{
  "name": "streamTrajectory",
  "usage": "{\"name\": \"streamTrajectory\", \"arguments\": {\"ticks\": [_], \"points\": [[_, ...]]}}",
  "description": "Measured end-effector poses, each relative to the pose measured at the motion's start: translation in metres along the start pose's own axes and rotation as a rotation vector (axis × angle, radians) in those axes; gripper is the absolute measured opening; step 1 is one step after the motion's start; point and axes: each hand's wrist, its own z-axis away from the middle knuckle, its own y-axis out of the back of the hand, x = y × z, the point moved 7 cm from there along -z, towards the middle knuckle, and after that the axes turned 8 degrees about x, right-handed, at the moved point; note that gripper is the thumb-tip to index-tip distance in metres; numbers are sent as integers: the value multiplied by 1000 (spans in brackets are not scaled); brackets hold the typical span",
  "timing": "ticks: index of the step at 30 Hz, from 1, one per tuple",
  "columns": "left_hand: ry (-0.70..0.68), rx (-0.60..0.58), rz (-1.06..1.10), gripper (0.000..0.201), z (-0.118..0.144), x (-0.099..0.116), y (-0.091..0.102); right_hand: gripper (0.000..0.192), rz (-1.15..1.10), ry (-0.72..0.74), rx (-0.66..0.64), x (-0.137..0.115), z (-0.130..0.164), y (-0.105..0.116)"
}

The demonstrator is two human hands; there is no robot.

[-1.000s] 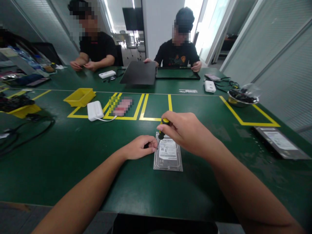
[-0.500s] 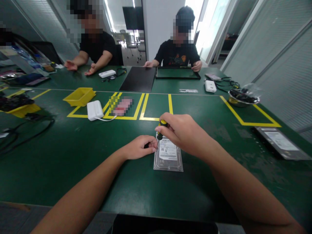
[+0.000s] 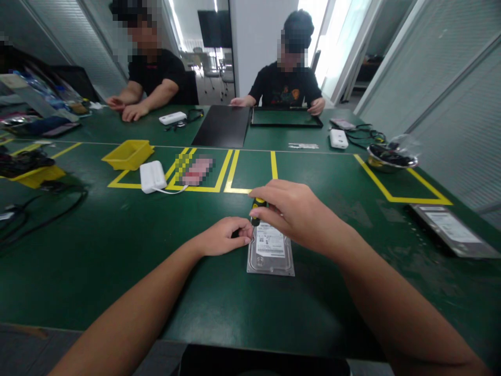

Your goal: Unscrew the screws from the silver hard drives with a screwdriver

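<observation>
A hard drive [image 3: 270, 253] with a white label lies flat on the green table in front of me. My right hand [image 3: 291, 211] is above its far end, thumb and fingers around the yellow-and-black handle of a screwdriver [image 3: 256, 213]. The screwdriver stands nearly upright over the drive's far left corner; its tip is hidden. My left hand [image 3: 227, 236] rests on the table at the drive's left edge. Its fingers are curled, with thumb and fingertips gripping that edge close below the screwdriver.
Another hard drive [image 3: 454, 230] lies to the right, with small bits beside it. A metal bowl [image 3: 385, 163] of dark parts stands beyond. Left are a yellow bin [image 3: 128, 155] and a cabled white power bank [image 3: 152, 176]. Two people sit opposite, one holding a black frame [image 3: 287, 125].
My right fingers have straightened and shifted slightly around the screwdriver handle. My left hand and the drive stay in place. The person at the far left has brought their hands together.
</observation>
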Motion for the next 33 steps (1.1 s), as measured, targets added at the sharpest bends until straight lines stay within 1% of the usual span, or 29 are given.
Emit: {"name": "streamTrajectory", "arguments": {"ticks": [4,8,15,21,24,28,33], "points": [[-7,3,-20,10,0,-3,0,23,-51,14,73,1,3,5],[2,4,-24,12,0,-6,0,24,-127,18,107,0,5,10],[30,-14,0,14,1,-6,-1,15,-245,28,64,-9,7,14],[29,-21,-5,16,0,-6,-1,9,-245,15,95,-7,4,11],[35,-16,-12,14,0,-5,0,11,-248,-7,111,-3,4,11],[39,-5,-5,12,0,-3,1,12,-259,-55,97,1,4,11],[49,-17,2,13,0,-4,1,14,-307,-24,61,-2,5,14]]}}
